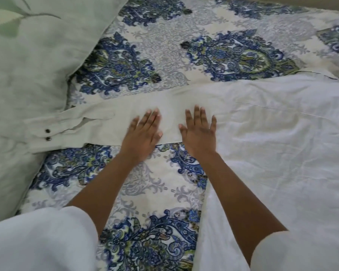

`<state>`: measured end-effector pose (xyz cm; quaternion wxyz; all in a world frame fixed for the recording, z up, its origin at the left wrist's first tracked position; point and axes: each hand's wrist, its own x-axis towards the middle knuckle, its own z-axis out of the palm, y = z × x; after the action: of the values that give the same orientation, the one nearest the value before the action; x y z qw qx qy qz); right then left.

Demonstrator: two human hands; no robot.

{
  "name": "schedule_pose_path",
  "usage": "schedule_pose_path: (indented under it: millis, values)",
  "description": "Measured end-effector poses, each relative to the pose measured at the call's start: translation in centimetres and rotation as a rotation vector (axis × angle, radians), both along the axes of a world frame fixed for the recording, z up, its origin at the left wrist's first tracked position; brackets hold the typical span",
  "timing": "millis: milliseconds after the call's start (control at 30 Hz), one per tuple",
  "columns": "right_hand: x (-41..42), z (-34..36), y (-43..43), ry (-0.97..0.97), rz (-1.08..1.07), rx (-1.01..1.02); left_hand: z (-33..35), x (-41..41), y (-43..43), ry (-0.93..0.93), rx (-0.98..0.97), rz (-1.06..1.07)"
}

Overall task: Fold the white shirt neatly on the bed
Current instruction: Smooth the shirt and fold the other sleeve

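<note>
shirt: your white shirt lies spread flat on the bed. Its body covers the right side and runs out of view at the right and near edges.
sleeve: one long sleeve is stretched straight left across the bed, toward the left edge.
cuff: the cuff is at the far left end and carries two dark buttons. It touches or overlaps the pillow, can't tell which.
left hand: your left hand lies palm down on the sleeve, fingers straight, gripping nothing.
right hand: your right hand is flat with fingers spread, just beside the left, where the sleeve meets the body.
in the way: a pale green pillow with a leaf print fills the left edge and sits up against the cuff end.
materials: the shirt is thin woven cloth, lightly creased on the body, and the sleeve looks greyer in shade. The bed cover is printed with blue and green paisley medallions on cream.
near edge: your own top is white, with both forearms bare.
</note>
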<state>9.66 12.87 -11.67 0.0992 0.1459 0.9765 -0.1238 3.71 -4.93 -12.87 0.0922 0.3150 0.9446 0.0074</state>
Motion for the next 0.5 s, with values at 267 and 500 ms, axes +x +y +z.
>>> schedule_pose_path:
  millis: [267, 500]
  values:
    - [-0.4, -0.8, -1.7, -0.056, -0.026, 0.034, 0.3, -1.4, -11.1, 0.042, -0.085, 0.352]
    - [-1.2, 1.1, -2.3, -0.144, -0.044, 0.011, 2.9, -1.1, -16.2, -0.002, -0.055, 0.373]
